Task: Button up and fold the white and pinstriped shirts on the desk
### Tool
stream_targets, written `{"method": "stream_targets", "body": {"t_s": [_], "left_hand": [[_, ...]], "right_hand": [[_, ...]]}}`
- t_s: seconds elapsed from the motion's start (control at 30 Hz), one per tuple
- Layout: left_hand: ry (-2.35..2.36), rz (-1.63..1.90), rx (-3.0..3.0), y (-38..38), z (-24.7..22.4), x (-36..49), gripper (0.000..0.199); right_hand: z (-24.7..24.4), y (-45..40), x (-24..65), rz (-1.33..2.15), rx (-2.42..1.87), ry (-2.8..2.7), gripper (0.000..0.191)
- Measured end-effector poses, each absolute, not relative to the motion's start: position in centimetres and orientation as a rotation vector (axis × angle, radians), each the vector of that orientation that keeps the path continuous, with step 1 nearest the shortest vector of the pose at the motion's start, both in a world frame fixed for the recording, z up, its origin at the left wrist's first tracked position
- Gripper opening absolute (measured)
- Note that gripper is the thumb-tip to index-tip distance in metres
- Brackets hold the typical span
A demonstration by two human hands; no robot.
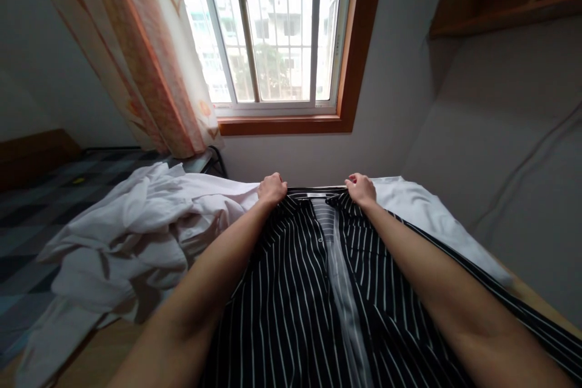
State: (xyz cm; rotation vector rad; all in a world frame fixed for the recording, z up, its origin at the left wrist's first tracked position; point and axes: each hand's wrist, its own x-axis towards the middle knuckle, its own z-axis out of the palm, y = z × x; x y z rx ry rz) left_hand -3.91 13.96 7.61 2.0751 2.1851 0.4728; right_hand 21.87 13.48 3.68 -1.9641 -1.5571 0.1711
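Note:
A black shirt with white stripes (pixel 291 279) is spread out in front of me, its collar at the far end and its front partly open. My left hand (pixel 272 188) grips the left side of the collar, fingers closed on the cloth. On the right side of the collar, my right hand (pixel 361 189) is closed on the fabric too. Between the two hands the collar edge is stretched nearly straight, with a pale label in the middle. One striped sleeve runs out to the right beneath my right forearm.
Crumpled white cloth (pixel 150 224) lies at the left, beside a checkered bed (pixel 31 194). More white cloth (pixel 422 212) is under the shirt at the right. Behind are a window (pixel 282 30), a patterned curtain (pixel 150 60) and a wooden shelf (pixel 509 18) at upper right.

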Motion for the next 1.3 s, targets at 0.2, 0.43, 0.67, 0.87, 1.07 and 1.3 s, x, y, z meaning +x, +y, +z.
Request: {"method": "stream_targets", "body": {"t_s": [0.2,0.43,0.67,0.87,1.07,1.3], "left_hand": [[1.536,0.475,2.72,11.9,6.3,-3.3,0.039],[1.296,0.39,2.705,12.0,4.9,-2.4,0.022],[1.163,0.453,2.373,15.1,6.4,-2.5,0.022],[1.454,0.561,2.47,14.5,5.2,-0.9,0.02],[1.979,0.735,2.71,10.8,3.9,-0.5,0.03],[1.842,0.401,2.767,8.5,2.4,-1.0,0.029]], "right_hand": [[3.0,9.8,20.2,-0.03,-1.654,-1.863,0.034],[1.6,8.6,19.5,-0.084,-1.625,-2.062,0.016],[3.6,9.5,20.2,0.021,-1.735,-1.907,0.024],[3.8,5.3,17.3,0.029,-2.111,-2.025,0.047],[2.4,4.2,17.6,0.095,-2.123,-1.994,0.058],[2.9,6.8,18.3,0.474,-1.943,-1.779,0.014]]}}
